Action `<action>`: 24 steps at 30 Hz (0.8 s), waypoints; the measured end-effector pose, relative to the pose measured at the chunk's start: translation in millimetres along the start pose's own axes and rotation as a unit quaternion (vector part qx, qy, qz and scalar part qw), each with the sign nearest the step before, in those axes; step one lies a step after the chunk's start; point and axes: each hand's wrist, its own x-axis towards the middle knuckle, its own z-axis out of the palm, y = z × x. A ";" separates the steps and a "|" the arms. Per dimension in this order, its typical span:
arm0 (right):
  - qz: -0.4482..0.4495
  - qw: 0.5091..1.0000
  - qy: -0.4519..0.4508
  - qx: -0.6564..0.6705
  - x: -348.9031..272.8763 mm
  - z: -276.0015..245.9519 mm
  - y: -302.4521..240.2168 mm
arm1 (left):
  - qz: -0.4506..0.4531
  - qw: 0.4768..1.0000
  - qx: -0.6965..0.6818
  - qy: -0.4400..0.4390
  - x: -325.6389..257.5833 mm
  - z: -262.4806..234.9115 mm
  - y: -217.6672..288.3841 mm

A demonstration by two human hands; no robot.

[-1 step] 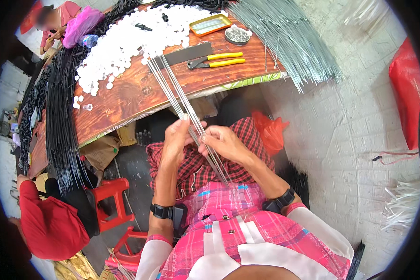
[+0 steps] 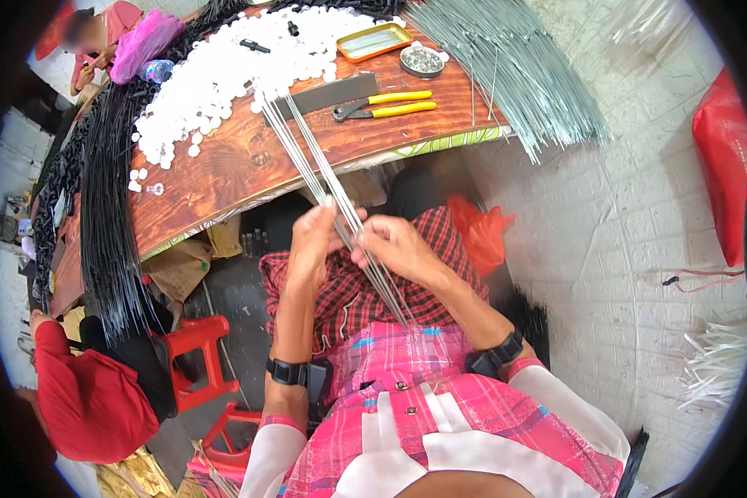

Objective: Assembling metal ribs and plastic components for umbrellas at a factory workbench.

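Got both hands busy near the middle of the frame: left hand (image 2: 314, 236) is closed on the rods (image 2: 294, 149), thumb pressed along them and fingers curled behind, and right hand (image 2: 394, 247) is pinching them just beside it, a bit lower, thumb and fingers together with hardly any gap showing. The rods slant through my grip from the upper middle down to the checked cloth (image 2: 295, 290) on my lap, so a long stretch sticks out above my hands and a shorter bit below. Above my hands they split into two loose bunches; can't count the single rods, they're too thin and close. Their top ends sit by the lower edge of the caps (image 2: 224, 75), way too many white ones to count, with two black bits (image 2: 255, 46) lying on the pile. Also on the table (image 2: 241, 162), upper middle: one flat bar (image 2: 332, 95), one pair of yellow-handled pliers (image 2: 398, 98), one tray (image 2: 357, 60) and one round tin (image 2: 422, 75). Two red stools (image 2: 192, 342) at lower left.
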 end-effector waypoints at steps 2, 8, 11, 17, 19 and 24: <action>-0.044 0.997 0.047 -0.036 12.5 -0.2 -9.3 | 0.029 1.000 -0.004 -0.011 11.8 -2.1 7.7; -0.044 0.996 0.050 -0.059 21.2 -6.7 3.3 | -0.010 0.999 0.017 0.031 28.1 -19.2 8.6; -0.023 0.998 0.065 0.002 22.2 -1.5 2.5 | -0.002 1.000 0.019 -0.011 22.3 -10.1 15.5; -0.004 0.996 0.035 0.077 27.3 7.3 -19.2 | 0.006 0.999 0.029 -0.023 25.3 -4.6 28.0; 0.001 0.996 0.025 0.085 28.3 6.9 -19.9 | -0.005 0.999 0.026 -0.021 19.7 -2.7 23.0; -0.001 0.993 -0.009 0.117 36.9 10.4 -21.7 | 0.016 0.997 -0.073 -0.032 22.6 0.6 16.2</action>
